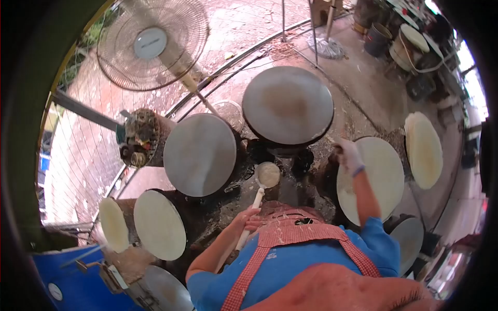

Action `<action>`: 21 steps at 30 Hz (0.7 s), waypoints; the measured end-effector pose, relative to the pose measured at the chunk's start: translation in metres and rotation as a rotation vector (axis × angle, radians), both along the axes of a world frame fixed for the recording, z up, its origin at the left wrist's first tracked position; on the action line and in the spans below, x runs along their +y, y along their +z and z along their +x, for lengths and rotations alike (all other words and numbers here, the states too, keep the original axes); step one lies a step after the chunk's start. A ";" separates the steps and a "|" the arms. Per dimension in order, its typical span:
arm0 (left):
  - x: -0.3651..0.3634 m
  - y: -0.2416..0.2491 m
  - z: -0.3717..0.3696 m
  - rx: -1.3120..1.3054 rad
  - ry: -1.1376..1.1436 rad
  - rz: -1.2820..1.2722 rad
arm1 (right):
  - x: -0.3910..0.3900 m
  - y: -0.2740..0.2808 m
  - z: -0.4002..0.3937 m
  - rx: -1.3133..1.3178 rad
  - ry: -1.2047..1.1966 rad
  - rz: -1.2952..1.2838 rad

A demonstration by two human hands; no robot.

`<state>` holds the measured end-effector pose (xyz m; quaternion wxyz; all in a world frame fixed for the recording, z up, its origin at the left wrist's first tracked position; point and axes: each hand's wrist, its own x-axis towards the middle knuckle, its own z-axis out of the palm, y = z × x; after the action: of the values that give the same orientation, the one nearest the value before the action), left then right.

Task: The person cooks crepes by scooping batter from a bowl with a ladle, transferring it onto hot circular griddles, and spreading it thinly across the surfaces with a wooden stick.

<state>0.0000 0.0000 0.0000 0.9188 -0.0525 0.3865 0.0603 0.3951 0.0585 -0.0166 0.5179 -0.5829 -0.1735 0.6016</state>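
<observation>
My left hand (pixel 248 216) grips the white handle of a ladle (pixel 267 174). Its round bowl, filled with pale batter, hangs over the dark centre between the round hot plates. My right hand (pixel 346 153) reaches out to the upper left rim of a plate covered by a thin pale sheet (pixel 377 179). Its fingers are curled at that rim, and whether they pinch the sheet is unclear. Two bare grey plates lie ahead, one at left (pixel 199 154) and a larger one at the far centre (pixel 288 105). I wear a blue shirt and a red checked apron.
More plates with pale sheets lie at far right (pixel 424 150) and lower left (pixel 160 224). A standing fan (pixel 150 44) is at the upper left and a blue barrel (pixel 67 282) at the bottom left. Buckets (pixel 377 37) stand at the top right on the reddish floor.
</observation>
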 end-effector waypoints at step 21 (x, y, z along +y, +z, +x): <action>-0.279 0.004 -0.085 0.000 1.559 -0.175 | -0.017 -0.013 -0.302 -0.766 0.978 0.679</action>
<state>-0.0854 -0.2790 0.0043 0.6041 -0.3807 0.2415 0.6572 0.0931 0.0418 -0.0299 0.2439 -0.4151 -0.7635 0.4305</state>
